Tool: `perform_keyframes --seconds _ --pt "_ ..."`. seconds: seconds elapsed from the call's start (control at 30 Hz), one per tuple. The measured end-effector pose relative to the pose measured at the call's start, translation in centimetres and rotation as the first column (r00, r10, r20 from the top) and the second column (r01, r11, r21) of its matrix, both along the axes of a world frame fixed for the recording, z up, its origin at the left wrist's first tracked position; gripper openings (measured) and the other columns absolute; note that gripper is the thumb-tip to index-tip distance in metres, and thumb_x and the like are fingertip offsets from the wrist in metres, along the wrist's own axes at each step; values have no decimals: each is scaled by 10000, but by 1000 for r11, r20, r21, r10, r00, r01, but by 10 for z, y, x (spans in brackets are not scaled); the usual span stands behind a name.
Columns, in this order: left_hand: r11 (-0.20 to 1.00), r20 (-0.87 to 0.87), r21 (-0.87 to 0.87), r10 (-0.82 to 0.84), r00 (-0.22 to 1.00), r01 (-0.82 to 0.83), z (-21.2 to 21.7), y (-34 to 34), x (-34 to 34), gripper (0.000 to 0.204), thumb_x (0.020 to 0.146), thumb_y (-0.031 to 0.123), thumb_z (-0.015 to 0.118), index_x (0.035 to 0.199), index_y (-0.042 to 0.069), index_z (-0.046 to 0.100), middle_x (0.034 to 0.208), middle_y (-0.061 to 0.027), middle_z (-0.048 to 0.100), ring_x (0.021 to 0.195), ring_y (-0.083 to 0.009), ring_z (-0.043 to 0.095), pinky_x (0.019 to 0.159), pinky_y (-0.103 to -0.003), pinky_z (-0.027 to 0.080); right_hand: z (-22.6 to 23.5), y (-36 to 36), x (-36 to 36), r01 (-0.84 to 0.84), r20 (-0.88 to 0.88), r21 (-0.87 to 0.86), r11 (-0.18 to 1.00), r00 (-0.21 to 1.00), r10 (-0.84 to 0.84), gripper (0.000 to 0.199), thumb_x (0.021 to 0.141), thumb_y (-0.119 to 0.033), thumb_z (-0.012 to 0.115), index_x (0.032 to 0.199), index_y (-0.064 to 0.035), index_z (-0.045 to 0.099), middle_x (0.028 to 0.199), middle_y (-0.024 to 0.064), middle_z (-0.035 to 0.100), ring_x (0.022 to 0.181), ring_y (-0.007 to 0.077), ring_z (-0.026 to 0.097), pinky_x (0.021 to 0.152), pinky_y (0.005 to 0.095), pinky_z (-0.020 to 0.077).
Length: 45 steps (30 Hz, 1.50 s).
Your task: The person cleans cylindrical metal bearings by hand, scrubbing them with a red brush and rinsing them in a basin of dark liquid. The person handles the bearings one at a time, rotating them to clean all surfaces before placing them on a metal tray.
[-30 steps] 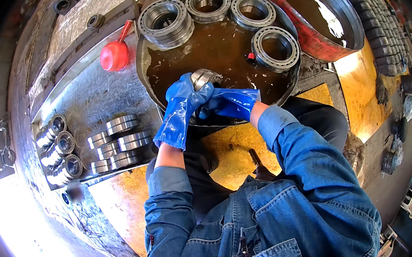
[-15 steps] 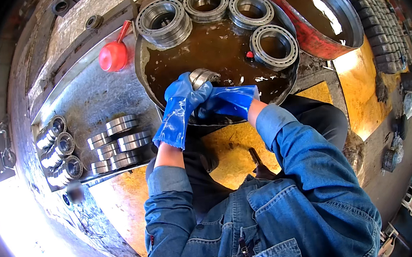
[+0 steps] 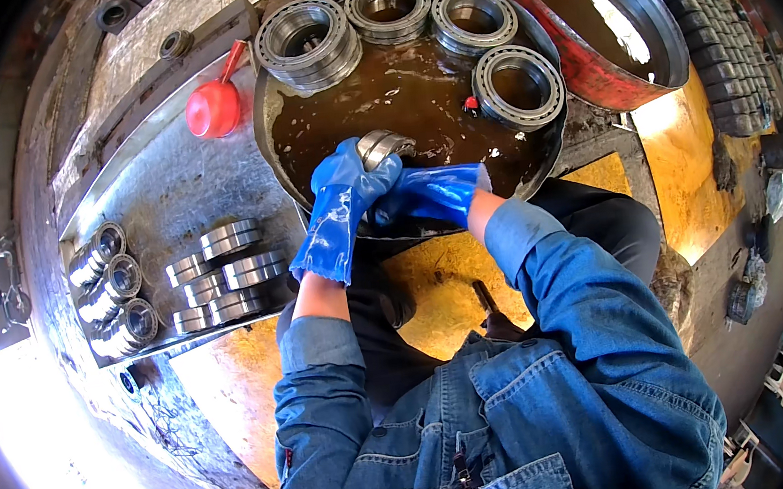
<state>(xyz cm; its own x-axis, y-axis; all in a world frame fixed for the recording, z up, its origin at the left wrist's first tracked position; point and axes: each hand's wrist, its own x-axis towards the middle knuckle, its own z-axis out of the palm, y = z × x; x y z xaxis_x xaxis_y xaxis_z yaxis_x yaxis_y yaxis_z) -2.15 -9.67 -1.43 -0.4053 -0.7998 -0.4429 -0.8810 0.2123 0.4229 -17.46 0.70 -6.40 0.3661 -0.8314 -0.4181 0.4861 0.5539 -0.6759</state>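
Big round pan (image 3: 277, 114): sitting right in front, filled with murky brown liquid, probably so the metal parts can be dunked and rinsed in it.
Red basin (image 3: 572, 67): parked just to the right of the pan, holding more brown liquid, near enough for a second dip maybe.
Metal tray (image 3: 159, 182): lying to the left of the pan, looking like the spot where done pieces are ending up, out of the liquid.
Large bearings (image 3: 308, 40): four of them resting along the pan's far rim, half out of the liquid, kept clear of the working spot but within reach.
Left hand (image 3: 348, 187): wearing a long blue glove, clamping around the small bearing from the left side, glove keeping the gunk off.
Right hand (image 3: 429, 194): also in a blue glove, fingers curled and pressing in from the right just below the bearing; looking like gripping or rubbing it, hard to say which.
Small bearing (image 3: 380, 144): being held between both gloves at the near edge of the pan, just over the liquid, tilted up so drips are falling back in.
Stacked rings (image 3: 225, 275): piled flat on the tray, well apart from the pan.
Row of bearings (image 3: 108, 291): standing on edge at the tray's far left, lined up neatly.
Red funnel (image 3: 213, 106): lying on the tray just beside the pan's left rim, handy for pouring probably.
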Motion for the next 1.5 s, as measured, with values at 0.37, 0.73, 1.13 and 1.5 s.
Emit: perform_keyframes --seconds 0.37,0.73,1.13,1.5 --pt "996 6 -81 -34 999 34 -5 -1 -17 854 800 703 700 1336 41 631 1223 -238 738 1158 -389 711 1006 -446 555 -49 -42 33 -238 -810 -486 841 485 -330 378 1036 -157 585 1410 -103 603 1420 117 636 1315 265 592 1129 382 449" --pt "995 -17 67 69 997 -68 10 3 -9 920 806 699 746 1425 35 589 1293 -250 706 1226 -399 675 1057 -444 525 1 -8 2 -249 -582 -325 912 813 15 242 972 -223 680 1172 -93 717 1163 110 729 1110 250 673 970 356 506" --pt "988 -92 89 132 987 -123 -1 -3 -11 821 828 611 791 1384 27 642 1254 -223 736 1215 -388 686 1038 -427 528 47 -7 -2 -518 -960 274 810 -198 198 340 802 -220 700 1129 -147 762 1134 172 752 1095 391 706 860 484 591" --pt "969 -26 -3 247 969 -247 18 41 -8 897 802 615 823 1351 -60 608 1248 -268 719 1182 -391 701 1004 -451 541 -16 46 -34 -255 -949 -274 928 230 -217 367 850 -257 709 1165 -74 748 1130 228 741 1086 435 690 923 499 567"
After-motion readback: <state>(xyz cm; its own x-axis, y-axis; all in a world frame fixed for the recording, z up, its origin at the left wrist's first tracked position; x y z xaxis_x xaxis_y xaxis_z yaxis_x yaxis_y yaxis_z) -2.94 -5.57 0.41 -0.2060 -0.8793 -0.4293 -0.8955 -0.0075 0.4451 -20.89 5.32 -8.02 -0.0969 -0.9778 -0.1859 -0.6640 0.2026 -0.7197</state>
